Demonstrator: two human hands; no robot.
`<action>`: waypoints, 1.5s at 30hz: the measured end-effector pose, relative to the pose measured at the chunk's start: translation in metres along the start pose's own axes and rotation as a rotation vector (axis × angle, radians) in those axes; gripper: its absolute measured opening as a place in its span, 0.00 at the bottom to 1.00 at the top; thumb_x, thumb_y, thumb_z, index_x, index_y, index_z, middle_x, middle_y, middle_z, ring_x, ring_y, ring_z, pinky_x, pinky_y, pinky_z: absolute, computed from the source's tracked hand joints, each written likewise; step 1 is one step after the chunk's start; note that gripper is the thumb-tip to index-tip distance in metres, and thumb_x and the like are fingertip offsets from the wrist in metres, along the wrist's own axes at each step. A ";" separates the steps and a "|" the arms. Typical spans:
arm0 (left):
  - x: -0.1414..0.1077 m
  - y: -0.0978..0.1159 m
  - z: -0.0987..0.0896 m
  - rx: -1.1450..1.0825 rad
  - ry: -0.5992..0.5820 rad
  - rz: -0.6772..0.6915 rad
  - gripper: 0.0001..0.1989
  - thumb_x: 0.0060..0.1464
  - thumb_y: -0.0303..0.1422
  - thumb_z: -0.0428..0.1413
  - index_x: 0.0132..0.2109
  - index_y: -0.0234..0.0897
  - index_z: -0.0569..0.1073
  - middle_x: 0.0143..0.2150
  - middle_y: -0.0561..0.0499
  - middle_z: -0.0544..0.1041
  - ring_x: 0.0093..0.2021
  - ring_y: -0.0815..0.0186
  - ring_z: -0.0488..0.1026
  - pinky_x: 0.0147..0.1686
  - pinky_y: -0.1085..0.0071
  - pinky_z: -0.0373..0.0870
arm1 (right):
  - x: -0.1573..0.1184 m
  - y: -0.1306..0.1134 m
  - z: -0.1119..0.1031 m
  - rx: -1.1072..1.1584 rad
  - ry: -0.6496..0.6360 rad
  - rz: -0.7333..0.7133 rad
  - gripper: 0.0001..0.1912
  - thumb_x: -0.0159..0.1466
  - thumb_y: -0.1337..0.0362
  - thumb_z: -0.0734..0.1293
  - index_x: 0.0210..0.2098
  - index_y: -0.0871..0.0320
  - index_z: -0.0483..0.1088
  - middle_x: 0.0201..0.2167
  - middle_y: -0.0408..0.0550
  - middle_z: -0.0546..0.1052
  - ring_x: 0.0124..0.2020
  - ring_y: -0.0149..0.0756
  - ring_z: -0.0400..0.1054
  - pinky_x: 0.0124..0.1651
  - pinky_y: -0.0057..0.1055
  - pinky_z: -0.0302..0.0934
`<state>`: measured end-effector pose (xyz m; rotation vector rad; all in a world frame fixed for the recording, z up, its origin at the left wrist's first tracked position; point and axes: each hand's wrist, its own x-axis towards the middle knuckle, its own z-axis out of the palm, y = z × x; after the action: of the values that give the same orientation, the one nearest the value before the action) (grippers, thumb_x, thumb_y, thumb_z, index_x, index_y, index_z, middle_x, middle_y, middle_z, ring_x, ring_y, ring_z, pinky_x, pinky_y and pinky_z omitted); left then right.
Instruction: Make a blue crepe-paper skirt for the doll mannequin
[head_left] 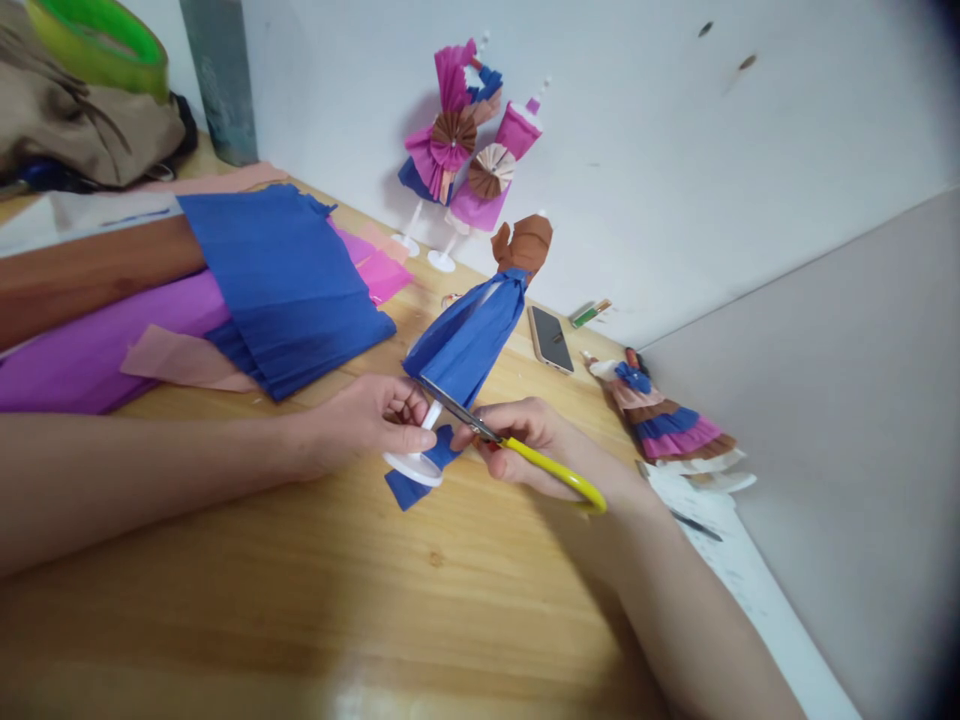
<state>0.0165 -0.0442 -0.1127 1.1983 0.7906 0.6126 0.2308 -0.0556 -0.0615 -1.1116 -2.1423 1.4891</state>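
My left hand (382,415) is closed around the thin white post of a small dress stand (415,468), just above its round base. On the stand hangs a paper dress with a blue skirt (472,330) and a brown top (527,245); the whole thing tilts away to the right. My right hand (525,440) grips scissors (551,470) with yellow handles, their blades lying along the skirt's lower edge. Beneath the base and the scissors lies a strip of blue paper (409,488) on the table.
Blue paper sheets (292,290) lie at left over brown (105,270) and purple paper (112,345). Two dressed stands (454,145) stand against the wall. A phone (551,338) and a layered dress (671,420) lie at right. Green tape (105,45) sits back left.
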 end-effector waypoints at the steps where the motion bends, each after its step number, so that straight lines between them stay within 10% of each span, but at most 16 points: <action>1: 0.000 -0.001 0.000 0.004 -0.002 0.002 0.12 0.36 0.33 0.63 0.26 0.34 0.67 0.22 0.57 0.69 0.24 0.74 0.64 0.25 0.77 0.59 | 0.000 0.000 0.000 0.003 -0.002 0.002 0.31 0.53 0.40 0.71 0.33 0.66 0.75 0.21 0.39 0.63 0.22 0.25 0.50 0.25 0.24 0.52; 45: -0.001 -0.003 -0.015 -0.221 -0.129 -0.019 0.19 0.37 0.40 0.68 0.31 0.29 0.74 0.27 0.51 0.75 0.27 0.72 0.68 0.29 0.77 0.61 | -0.006 0.009 -0.017 -0.047 -0.263 0.004 0.38 0.54 0.36 0.67 0.45 0.66 0.73 0.24 0.40 0.64 0.24 0.25 0.55 0.25 0.23 0.52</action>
<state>0.0039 -0.0378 -0.1182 1.0155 0.6078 0.5849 0.2492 -0.0475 -0.0616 -0.9820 -2.3589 1.6759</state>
